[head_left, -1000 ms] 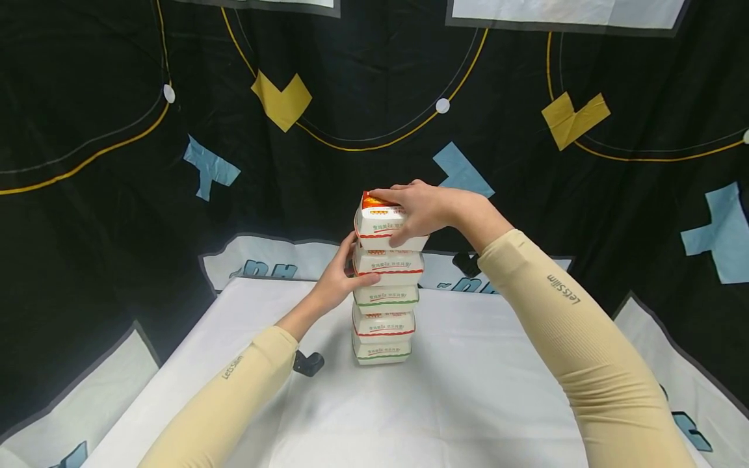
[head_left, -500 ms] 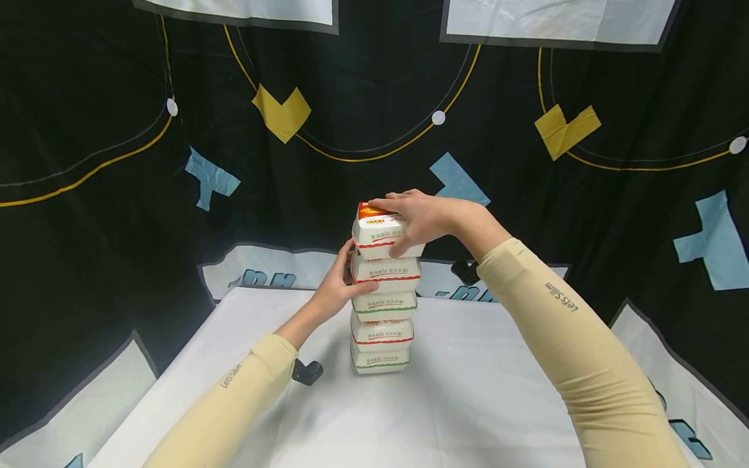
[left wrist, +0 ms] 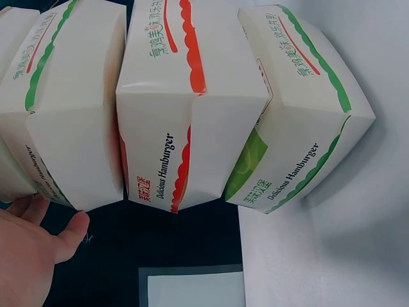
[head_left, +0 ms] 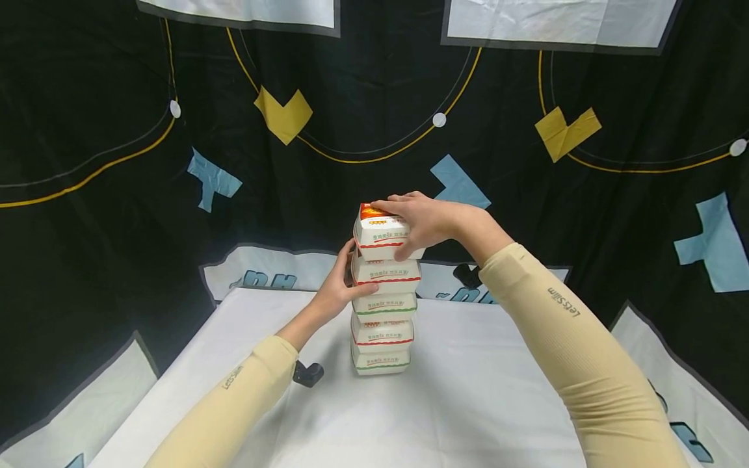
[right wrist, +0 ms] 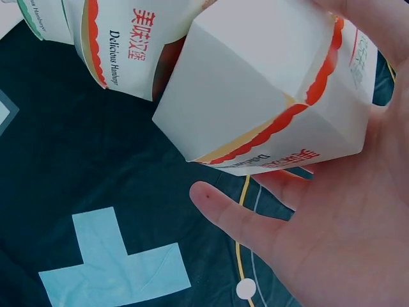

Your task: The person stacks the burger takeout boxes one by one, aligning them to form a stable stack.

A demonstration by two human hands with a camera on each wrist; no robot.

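Observation:
Several white cardboard hamburger boxes stand in one column on the white-covered table (head_left: pixel 480 396), red-trimmed ones alternating with green-trimmed ones below the top box. My right hand (head_left: pixel 430 220) grips the top red-trimmed box (head_left: pixel 377 235) from above, thumb on its front face. That box sits slightly off line with the red-trimmed box (head_left: pixel 383 270) beneath. At the column's left side my left hand (head_left: pixel 336 287) holds that second box, thumb across its front lower edge, other fingers partly hidden behind. The left wrist view shows the lower boxes, including the bottom green-trimmed box (left wrist: pixel 307 83).
Black cloth (head_left: pixel 351 78) with yellow and blue tape hangs behind the table. A small black device (head_left: pixel 308 374) shows beside the left wrist, another (head_left: pixel 467 275) beside the right wrist. White panels with blue lettering (head_left: pixel 269 279) lie beyond the table's far edge.
The head view has tilted up a little, so the column and hands appear lower. Both hands keep their hold, and the top box sits nearly the same.

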